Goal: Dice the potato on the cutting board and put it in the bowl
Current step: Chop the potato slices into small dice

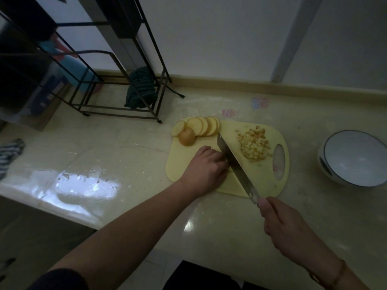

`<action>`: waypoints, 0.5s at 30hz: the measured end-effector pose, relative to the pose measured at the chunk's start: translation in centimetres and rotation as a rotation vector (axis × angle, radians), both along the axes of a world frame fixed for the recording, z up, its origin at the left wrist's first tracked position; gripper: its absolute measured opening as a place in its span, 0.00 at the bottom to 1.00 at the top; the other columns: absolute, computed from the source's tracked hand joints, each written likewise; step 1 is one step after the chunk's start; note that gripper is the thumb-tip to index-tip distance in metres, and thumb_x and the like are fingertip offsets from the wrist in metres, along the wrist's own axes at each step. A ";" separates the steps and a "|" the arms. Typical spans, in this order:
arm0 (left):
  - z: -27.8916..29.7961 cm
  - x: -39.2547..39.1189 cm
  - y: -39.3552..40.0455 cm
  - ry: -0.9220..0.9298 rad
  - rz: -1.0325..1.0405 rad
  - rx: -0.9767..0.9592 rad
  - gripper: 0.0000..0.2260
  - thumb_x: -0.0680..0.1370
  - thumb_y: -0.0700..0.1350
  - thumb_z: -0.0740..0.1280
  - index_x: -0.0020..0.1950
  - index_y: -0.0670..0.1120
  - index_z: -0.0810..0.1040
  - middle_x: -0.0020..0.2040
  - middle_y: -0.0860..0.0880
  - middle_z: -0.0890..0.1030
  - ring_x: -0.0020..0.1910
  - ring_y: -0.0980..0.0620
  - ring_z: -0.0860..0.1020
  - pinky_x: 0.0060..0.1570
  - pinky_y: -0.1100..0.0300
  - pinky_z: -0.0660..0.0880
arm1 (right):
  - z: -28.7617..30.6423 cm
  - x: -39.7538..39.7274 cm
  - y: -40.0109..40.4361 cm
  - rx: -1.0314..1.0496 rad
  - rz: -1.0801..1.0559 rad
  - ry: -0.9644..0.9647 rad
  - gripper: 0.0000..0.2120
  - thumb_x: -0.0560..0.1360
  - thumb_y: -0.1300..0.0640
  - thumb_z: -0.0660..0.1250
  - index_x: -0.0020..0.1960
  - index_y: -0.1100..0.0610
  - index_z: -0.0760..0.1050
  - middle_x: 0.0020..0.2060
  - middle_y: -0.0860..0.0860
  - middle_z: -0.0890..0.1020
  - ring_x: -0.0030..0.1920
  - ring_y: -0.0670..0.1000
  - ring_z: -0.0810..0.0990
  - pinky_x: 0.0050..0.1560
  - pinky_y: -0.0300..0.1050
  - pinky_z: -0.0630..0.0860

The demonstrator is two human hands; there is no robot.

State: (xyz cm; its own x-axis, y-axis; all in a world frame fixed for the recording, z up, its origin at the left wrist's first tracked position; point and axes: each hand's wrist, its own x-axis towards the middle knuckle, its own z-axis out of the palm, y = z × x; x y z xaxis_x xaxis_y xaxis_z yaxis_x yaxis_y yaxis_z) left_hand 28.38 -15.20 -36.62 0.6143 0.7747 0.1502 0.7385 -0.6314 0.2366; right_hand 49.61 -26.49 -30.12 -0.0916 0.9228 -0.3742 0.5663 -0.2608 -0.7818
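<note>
Left hand: left hand (204, 165) lies on the cutting board (261, 176), knuckles up and fingers curled down onto something against the flat of the blade. What it pins is hidden under the fingers — likely potato slices, judging by the task.
Right hand: right hand (287, 229) is wrapped round the handle of the knife (234, 162), near the front edge of the counter (125, 135).
Knife: a broad cleaver, running diagonally across the board, with its edge down beside the left fingertips.
Step in hand: cutting slices into dice, I judge. To do it well, keep the fingertips tucked behind the knuckles, let the blade ride against them, and bring the edge straight down in even steps so the cubes match the pile already made.
Risk: the fingers sit touching the blade, and the dim light makes the edge hard to read — a slow stroke seems wise.
Potato, uncut: potato slices (203, 126), pale yellow rounds with thin brown skin at the rims, fan in an overlapping row at the board's far left corner. A brown-skinned potato end piece (187, 136) rests just in front of them.
Potato, diced: diced potato (254, 146) lies heaped on the right half of the board, near its handle hole, in small uneven cubes.
Bowl: bowl (354, 158) stands well apart to the right, white with a dark rim, nothing visible inside.
</note>
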 end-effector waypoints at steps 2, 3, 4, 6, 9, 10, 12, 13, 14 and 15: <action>-0.1 -0.1 0.1 -0.002 -0.008 0.002 0.09 0.76 0.47 0.66 0.45 0.45 0.85 0.42 0.46 0.81 0.41 0.44 0.78 0.52 0.50 0.73 | 0.1 0.0 -0.4 -0.005 0.002 0.004 0.22 0.75 0.37 0.51 0.36 0.52 0.71 0.30 0.46 0.78 0.30 0.45 0.75 0.33 0.43 0.69; 0.0 -0.1 0.2 -0.001 -0.016 0.002 0.09 0.76 0.46 0.65 0.45 0.45 0.84 0.42 0.46 0.81 0.41 0.44 0.78 0.51 0.50 0.73 | 0.1 0.0 -0.7 -0.004 0.003 0.008 0.21 0.76 0.38 0.51 0.36 0.52 0.71 0.30 0.47 0.78 0.30 0.45 0.75 0.34 0.45 0.70; 0.0 -0.2 0.2 0.000 -0.024 0.003 0.09 0.76 0.46 0.65 0.44 0.45 0.84 0.41 0.46 0.81 0.41 0.44 0.78 0.50 0.50 0.72 | 0.0 0.0 -0.8 0.004 0.004 0.006 0.21 0.76 0.39 0.52 0.36 0.53 0.71 0.29 0.50 0.78 0.29 0.47 0.75 0.35 0.48 0.71; 0.0 -0.2 0.3 -0.003 -0.039 0.009 0.09 0.76 0.46 0.65 0.44 0.45 0.84 0.41 0.46 0.81 0.41 0.44 0.78 0.49 0.51 0.72 | -0.2 0.1 -1.2 0.020 0.003 -0.015 0.22 0.76 0.39 0.52 0.35 0.54 0.70 0.30 0.53 0.77 0.29 0.48 0.75 0.37 0.52 0.72; -0.2 -0.3 0.3 -0.027 -0.040 0.002 0.08 0.76 0.46 0.68 0.43 0.45 0.85 0.41 0.46 0.81 0.40 0.43 0.78 0.46 0.52 0.72 | -0.6 0.0 -1.5 0.028 -0.001 -0.048 0.23 0.75 0.37 0.51 0.36 0.54 0.70 0.30 0.54 0.78 0.30 0.48 0.76 0.36 0.49 0.71; -0.2 -0.3 0.3 -0.035 -0.041 -0.002 0.07 0.75 0.45 0.68 0.43 0.45 0.85 0.40 0.46 0.81 0.40 0.43 0.78 0.45 0.52 0.72 | -0.6 -0.1 -1.6 0.029 0.002 -0.057 0.23 0.75 0.37 0.50 0.36 0.54 0.70 0.30 0.54 0.78 0.30 0.47 0.76 0.36 0.48 0.70; -0.4 -0.2 0.4 -0.049 -0.051 -0.006 0.06 0.75 0.44 0.69 0.42 0.45 0.86 0.39 0.47 0.81 0.39 0.43 0.77 0.44 0.53 0.72 | -0.8 -0.4 -1.3 0.036 0.008 -0.075 0.22 0.75 0.37 0.49 0.37 0.52 0.70 0.29 0.54 0.77 0.31 0.47 0.77 0.36 0.47 0.70; -0.4 -0.1 0.4 -0.049 -0.057 -0.013 0.07 0.75 0.44 0.69 0.43 0.45 0.86 0.39 0.47 0.81 0.39 0.43 0.78 0.44 0.53 0.72 | -0.9 -0.6 -1.0 0.042 0.010 -0.077 0.22 0.75 0.37 0.49 0.38 0.52 0.70 0.29 0.54 0.77 0.33 0.46 0.77 0.36 0.46 0.70; -0.4 -0.1 0.5 -0.049 -0.062 -0.018 0.07 0.75 0.44 0.68 0.44 0.45 0.86 0.39 0.47 0.81 0.39 0.44 0.78 0.44 0.53 0.71 | -1.1 -0.9 -0.5 0.045 0.012 -0.076 0.22 0.75 0.37 0.48 0.38 0.52 0.70 0.29 0.53 0.77 0.33 0.46 0.77 0.36 0.45 0.70; -0.3 -0.1 0.4 -0.052 -0.066 -0.021 0.08 0.75 0.45 0.67 0.44 0.46 0.86 0.39 0.47 0.81 0.39 0.44 0.78 0.44 0.53 0.71 | -1.2 -1.1 0.0 0.043 0.017 -0.074 0.22 0.76 0.38 0.48 0.38 0.53 0.70 0.29 0.53 0.76 0.34 0.46 0.76 0.37 0.45 0.69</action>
